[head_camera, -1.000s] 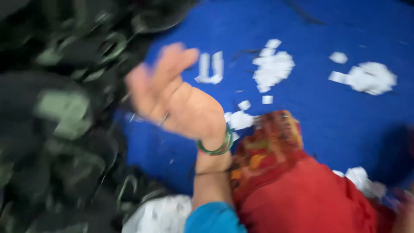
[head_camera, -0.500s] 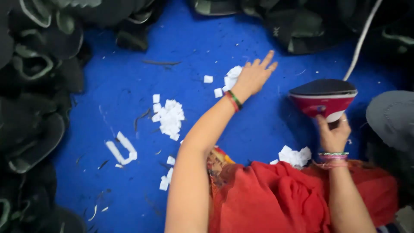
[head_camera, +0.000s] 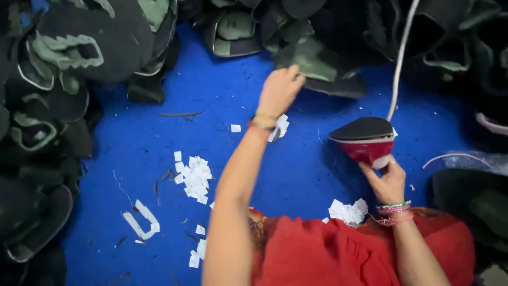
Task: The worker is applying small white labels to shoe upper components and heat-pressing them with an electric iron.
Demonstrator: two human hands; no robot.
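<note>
My left hand reaches far forward over the blue cloth, fingers curled at the edge of a dark green and black cut piece in the heap at the back; I cannot tell whether it grips the piece. My right hand holds a red clothes iron tipped up, its dark soleplate facing up. The iron's white cord runs away to the top. Bangles sit on both wrists. Red fabric lies over my lap at the bottom.
Heaps of black and green cut pieces ring the blue cloth on the left, back and right. Small white paper scraps lie scattered on the cloth, another cluster near my right wrist. A white U-shaped strip lies at lower left.
My left hand has stretched further forward, from the white scraps to the dark pieces at the back. The right hand still holds the iron tipped up.
</note>
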